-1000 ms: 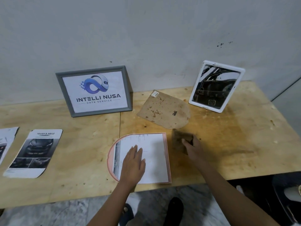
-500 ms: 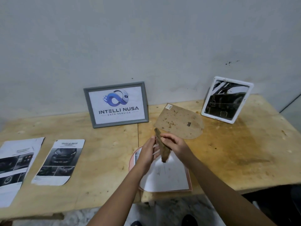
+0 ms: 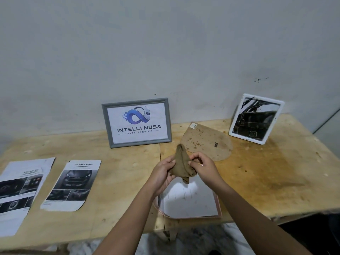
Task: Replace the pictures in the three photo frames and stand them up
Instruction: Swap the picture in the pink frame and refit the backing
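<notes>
Head view: the left grip and right grip both pinch a brown cloth above the pink frame, which lies face-down on the counter with paper inside. This is probably a wiping step. Next, the backing board behind the frame needs fitting.

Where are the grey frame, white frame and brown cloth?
grey frame (image 3: 108, 126), head view, left rail.
white frame (image 3: 246, 138), head view, bottom rail.
brown cloth (image 3: 182, 162), head view, middle of the bunched fabric.
</notes>
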{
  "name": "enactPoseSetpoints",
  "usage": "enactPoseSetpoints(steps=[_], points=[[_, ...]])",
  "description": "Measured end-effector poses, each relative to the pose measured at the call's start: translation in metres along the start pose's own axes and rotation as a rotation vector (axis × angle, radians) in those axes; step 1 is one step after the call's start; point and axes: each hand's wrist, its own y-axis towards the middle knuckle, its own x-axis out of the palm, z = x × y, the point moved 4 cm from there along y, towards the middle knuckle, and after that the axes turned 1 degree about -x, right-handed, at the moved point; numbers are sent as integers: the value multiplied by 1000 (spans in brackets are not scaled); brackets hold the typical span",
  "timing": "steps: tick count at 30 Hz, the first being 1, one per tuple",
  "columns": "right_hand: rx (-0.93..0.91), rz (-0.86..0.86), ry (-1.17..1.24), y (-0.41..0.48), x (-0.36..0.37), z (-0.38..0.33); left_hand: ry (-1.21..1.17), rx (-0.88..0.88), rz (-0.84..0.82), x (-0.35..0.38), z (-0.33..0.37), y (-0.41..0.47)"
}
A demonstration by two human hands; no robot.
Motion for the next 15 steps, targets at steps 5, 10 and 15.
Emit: enactPoseSetpoints(steps=[5, 10, 15], points=[[135, 71, 192, 4, -6, -7, 57, 26, 88, -5, 17, 0], [512, 103, 551, 3, -15, 0, 158, 71, 162, -17, 31, 2], [574, -57, 907, -9, -7, 4, 176, 91, 267, -26, 37, 4]])
